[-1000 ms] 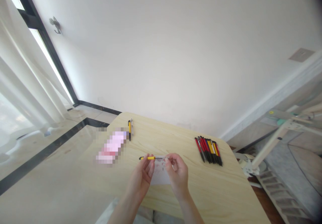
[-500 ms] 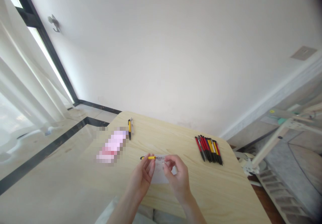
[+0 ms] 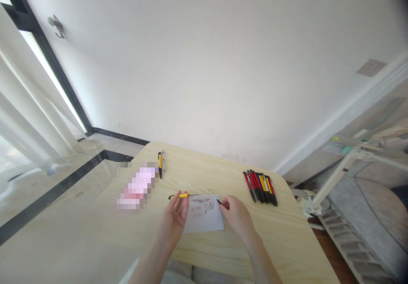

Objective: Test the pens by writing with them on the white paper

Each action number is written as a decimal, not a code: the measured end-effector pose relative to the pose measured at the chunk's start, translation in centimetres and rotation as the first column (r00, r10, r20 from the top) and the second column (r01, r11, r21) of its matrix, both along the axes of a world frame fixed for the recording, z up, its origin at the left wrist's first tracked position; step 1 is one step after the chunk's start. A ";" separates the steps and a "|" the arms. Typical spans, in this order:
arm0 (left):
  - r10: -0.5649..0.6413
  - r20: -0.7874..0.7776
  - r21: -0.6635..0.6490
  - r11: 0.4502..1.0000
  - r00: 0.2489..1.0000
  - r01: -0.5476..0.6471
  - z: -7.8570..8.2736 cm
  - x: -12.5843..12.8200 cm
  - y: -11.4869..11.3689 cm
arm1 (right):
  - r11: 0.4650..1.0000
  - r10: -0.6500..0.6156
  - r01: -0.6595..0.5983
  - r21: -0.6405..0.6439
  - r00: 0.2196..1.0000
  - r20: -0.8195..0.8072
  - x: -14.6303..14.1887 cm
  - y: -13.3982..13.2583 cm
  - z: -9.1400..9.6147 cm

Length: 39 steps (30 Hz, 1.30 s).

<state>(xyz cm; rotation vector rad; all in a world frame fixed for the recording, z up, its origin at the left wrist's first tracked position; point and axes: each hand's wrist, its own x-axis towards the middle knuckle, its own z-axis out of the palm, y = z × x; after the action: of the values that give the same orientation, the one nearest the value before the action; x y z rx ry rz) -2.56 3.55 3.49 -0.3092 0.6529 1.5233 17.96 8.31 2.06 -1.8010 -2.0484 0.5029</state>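
My left hand (image 3: 177, 216) pinches a yellow pen (image 3: 179, 196) with a black end, holding it level just above the table. To its right, my right hand (image 3: 235, 215) is closed on a small black pen part (image 3: 219, 202), clear of the pen. Between the hands lies a white slip of paper (image 3: 204, 216) with red and dark scribbles. Both hands hover over the light wooden table (image 3: 287, 241).
Several red, yellow and black pens (image 3: 259, 186) lie side by side at the table's right. A yellow-black pen and a clear one (image 3: 161, 164) lie at the far left edge, beside a blurred pink object (image 3: 137, 186). A white wall stands behind; a wooden frame (image 3: 350, 165) is at right.
The hands, joined on the pen before, have drawn apart: my right hand moved right holding a small black part, and the left keeps the yellow pen. The scribbled paper now shows.
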 end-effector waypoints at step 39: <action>-0.016 -0.276 0.044 0.999 0.961 0.029 0.2 1.7 -0.3 | 0.999 -0.024 0.044 -0.010 0.339 -0.940 -4.4 -3.3 3.8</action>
<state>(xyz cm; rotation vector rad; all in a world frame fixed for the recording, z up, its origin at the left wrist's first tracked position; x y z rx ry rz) -0.89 3.22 3.70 -0.0520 0.8341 1.5720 13.55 5.03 5.89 -1.0151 -1.1171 1.1768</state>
